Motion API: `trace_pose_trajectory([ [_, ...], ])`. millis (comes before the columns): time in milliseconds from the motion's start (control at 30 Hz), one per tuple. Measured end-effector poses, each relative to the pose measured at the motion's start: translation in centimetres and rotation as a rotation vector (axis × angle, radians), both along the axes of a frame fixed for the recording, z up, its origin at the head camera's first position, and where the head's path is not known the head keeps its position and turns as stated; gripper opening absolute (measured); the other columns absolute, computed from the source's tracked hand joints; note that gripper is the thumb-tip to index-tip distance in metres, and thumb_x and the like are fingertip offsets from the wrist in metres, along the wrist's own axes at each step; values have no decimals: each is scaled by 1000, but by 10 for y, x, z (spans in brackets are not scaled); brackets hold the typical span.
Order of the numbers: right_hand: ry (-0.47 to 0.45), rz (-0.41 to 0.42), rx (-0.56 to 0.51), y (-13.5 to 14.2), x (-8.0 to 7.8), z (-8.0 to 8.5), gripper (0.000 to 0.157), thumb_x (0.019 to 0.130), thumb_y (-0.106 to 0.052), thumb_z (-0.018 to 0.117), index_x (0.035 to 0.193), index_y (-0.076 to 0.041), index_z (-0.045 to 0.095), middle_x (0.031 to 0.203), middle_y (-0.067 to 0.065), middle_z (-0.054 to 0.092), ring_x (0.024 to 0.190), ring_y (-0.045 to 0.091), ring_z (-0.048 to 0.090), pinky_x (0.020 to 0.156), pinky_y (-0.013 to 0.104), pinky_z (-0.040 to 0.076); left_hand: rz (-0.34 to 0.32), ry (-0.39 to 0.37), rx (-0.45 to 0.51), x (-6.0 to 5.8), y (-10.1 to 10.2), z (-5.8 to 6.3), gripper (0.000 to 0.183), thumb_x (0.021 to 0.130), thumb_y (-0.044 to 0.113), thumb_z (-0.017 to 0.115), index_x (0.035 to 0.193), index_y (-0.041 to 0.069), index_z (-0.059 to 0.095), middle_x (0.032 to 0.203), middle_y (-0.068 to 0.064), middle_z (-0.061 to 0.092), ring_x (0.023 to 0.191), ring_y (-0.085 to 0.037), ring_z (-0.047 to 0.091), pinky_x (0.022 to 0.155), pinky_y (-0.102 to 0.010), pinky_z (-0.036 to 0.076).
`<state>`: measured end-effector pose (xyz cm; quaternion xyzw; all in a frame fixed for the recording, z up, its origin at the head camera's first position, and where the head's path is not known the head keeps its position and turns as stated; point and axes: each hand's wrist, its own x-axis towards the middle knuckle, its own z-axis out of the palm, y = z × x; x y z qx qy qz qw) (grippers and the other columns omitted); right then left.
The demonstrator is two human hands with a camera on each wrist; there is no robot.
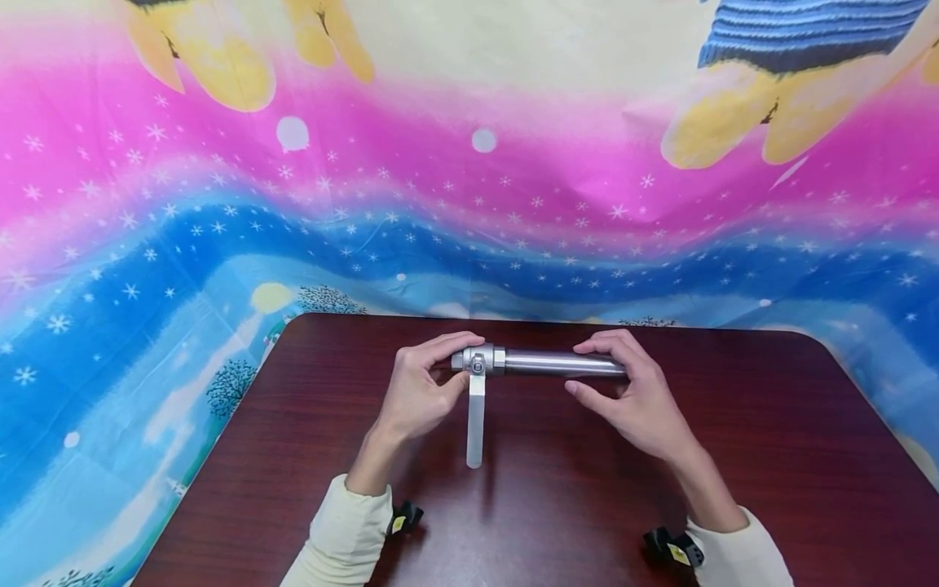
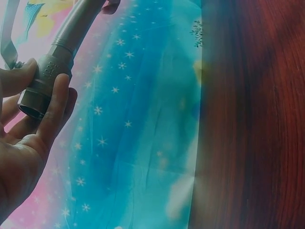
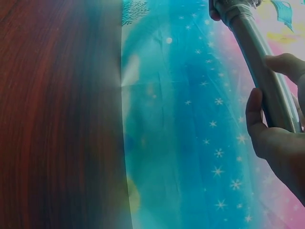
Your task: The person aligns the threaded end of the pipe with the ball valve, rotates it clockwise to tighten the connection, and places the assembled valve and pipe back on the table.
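A metal ball valve (image 1: 480, 356) with a long flat lever handle (image 1: 475, 424) is joined to a smooth steel pipe (image 1: 543, 363), the two in one line held level over the table. My left hand (image 1: 420, 393) pinches the valve body between thumb and fingers at its left end. In the left wrist view, the open end of the valve (image 2: 33, 102) shows between the fingers. Around the right part of the pipe curl the thumb and fingers of my right hand (image 1: 645, 399). The lever points toward me in the head view.
Below is a dark reddish-brown wooden table (image 1: 557, 505) with rounded far corners. A colourful printed cloth (image 1: 440, 204) with snowflakes hangs behind it and down its sides. Small black devices (image 1: 406, 518) sit at both wrists, beside the pale sleeves (image 1: 341, 530).
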<state>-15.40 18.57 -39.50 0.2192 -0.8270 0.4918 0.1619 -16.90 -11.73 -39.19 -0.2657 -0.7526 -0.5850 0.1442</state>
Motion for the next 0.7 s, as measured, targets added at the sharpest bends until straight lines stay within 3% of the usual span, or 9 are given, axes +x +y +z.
trace_pose_trajectory([
  [133,41,-9,1,1,-1,-1,44,82,3,89,122,-6,74,123,-2,65,105,5,63,81,11,55,-4,-4,2,0,0,-1,48,82,-20,69,125,1,77,127,-14,77,99,-20,73,87,-40,67],
  [233,64,-13,-1,2,-3,-2,45,80,4,90,120,-10,76,121,-3,68,106,5,63,83,10,52,-8,0,2,0,0,-1,48,82,-20,69,125,1,77,127,-14,77,99,-19,73,87,-45,67],
  [500,44,-10,-18,3,-5,-3,41,84,1,88,120,-13,76,117,-3,71,98,6,66,79,14,54,-3,22,-1,0,0,0,50,82,-20,69,125,2,78,128,-15,77,100,-18,72,85,-31,66],
  [700,-7,-32,-19,2,-4,-2,36,88,-4,87,120,-16,76,114,-6,72,86,8,66,72,17,54,-9,10,3,1,0,1,48,82,-20,69,125,0,77,127,-15,77,99,-17,72,86,-31,67],
])
